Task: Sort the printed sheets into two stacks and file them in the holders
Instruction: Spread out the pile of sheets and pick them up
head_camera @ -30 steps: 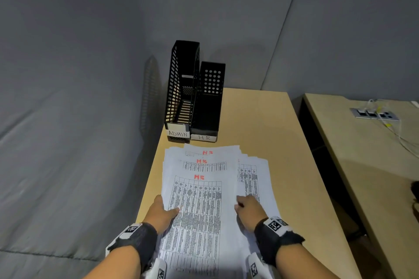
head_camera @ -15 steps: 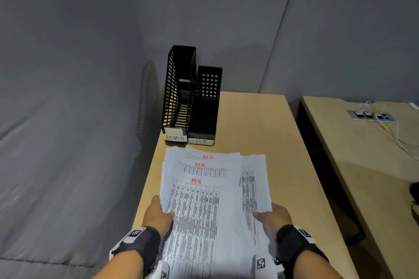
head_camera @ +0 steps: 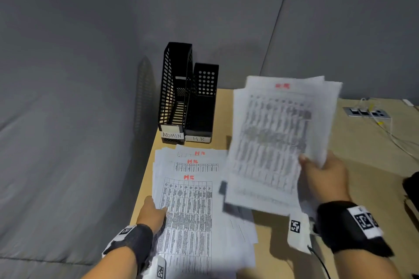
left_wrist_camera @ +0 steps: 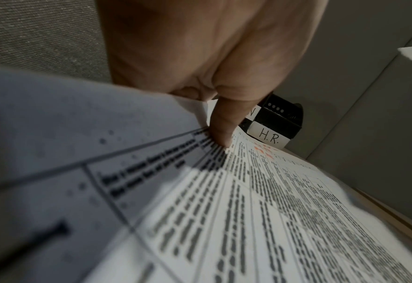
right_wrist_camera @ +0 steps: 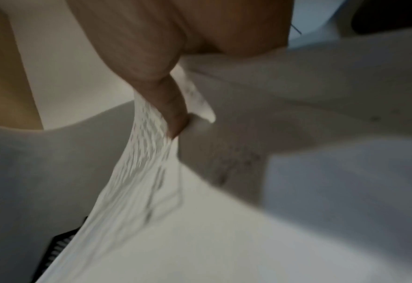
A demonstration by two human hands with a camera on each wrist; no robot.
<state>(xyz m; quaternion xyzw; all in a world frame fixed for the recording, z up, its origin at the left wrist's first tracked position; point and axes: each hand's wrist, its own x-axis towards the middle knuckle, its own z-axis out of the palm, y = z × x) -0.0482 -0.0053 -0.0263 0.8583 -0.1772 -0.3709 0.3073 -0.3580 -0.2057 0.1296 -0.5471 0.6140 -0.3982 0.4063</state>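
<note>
A stack of printed sheets (head_camera: 188, 206) with red marks at the top lies fanned on the wooden desk (head_camera: 223, 115). My left hand (head_camera: 153, 213) grips its left edge, thumb on top, which the left wrist view shows pressing the top sheet (left_wrist_camera: 248, 191). My right hand (head_camera: 322, 176) pinches a second bundle of sheets (head_camera: 274, 142) at its right edge and holds it tilted above the desk; its thumb shows in the right wrist view on the blurred paper (right_wrist_camera: 151, 172). Two black holders stand at the back left, labelled ADMIN (head_camera: 175, 88) and HR (head_camera: 203, 102).
Grey fabric partition walls close in the left and the back. A second desk (head_camera: 374, 142) stands to the right with a power socket panel (head_camera: 367, 112) and cables. A dark object (head_camera: 411, 190) sits at the right edge.
My right hand has taken the right-hand bundle of sheets and lifted it up and to the right, off the desk. My left hand stays on the left stack's edge.
</note>
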